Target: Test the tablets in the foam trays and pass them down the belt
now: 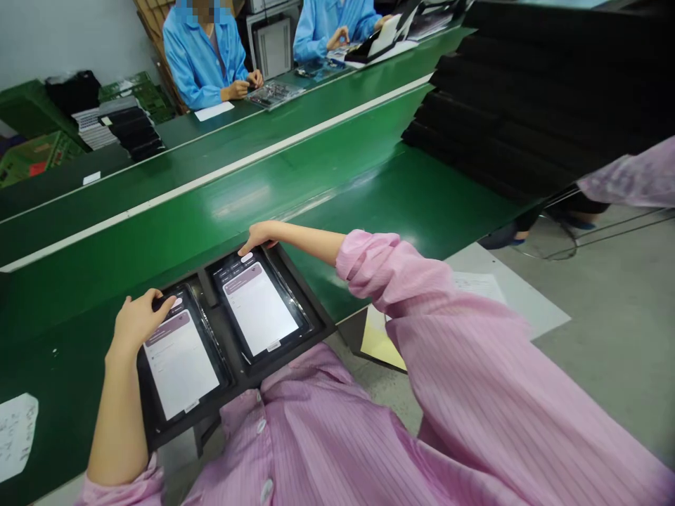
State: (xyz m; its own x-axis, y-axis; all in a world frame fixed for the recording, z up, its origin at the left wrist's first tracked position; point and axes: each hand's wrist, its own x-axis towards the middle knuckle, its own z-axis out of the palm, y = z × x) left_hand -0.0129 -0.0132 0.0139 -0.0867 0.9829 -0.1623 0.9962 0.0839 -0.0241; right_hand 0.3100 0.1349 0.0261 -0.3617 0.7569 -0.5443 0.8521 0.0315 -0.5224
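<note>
A black tray [316, 323] lies tilted in front of me, its near edge close to my shirt. Two tablets with lit screens sit side by side in its compartments, a left tablet [184, 369] and a right tablet [262, 309]. My left hand [138, 320] grips the tray's far left corner, its thumb reaching over the top of the left tablet. At the far right side, my right hand [261, 235] is closed round the tray edge, with the thumb at the right tablet's top. Fingers beyond the edge are mostly hidden.
A green conveyor belt [221, 204] runs beyond the tray. Stacked black trays [527, 91] rise at the right. Two co-workers in blue jackets sit across the line, near a clear tray of small parts [274, 93]. A handwritten paper [17, 436] lies at the left.
</note>
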